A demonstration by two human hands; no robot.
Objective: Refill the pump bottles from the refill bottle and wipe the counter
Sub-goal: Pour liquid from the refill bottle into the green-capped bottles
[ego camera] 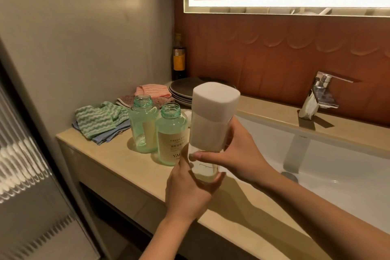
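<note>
The refill bottle (211,131) is held upright in the air above the front edge of the counter (126,167), just right of the two pump bottles. The left hand (190,190) wraps its fingers round the clear base, where a shallow layer of pale liquid shows. The right hand (238,154) grips the body higher up, thumb across the front just below the white label. Both hands are closed on it.

With so little liquid inside it is probably light, and the smooth clear wall looks stiff and likely slippery if wet. The broad white cap (216,101) is the natural place for one hand to take hold while the other steadies the base.

The rear pump bottle (142,126) and the nearer pump bottle (171,139) stand on the counter close together, both green-tinted, with open threaded necks and no pumps in sight. Their narrow mouths leave little margin for pouring, and their closeness makes knocking one over a risk.

Behind them lie a green striped cloth (95,120) on a blue cloth (111,135), a pink cloth (152,89), a stack of dark plates (181,91) and a dark bottle (179,59) in the corner. The white sink basin (337,164) and chrome faucet (318,95) are to the right, well apart from the pouring spot
</note>
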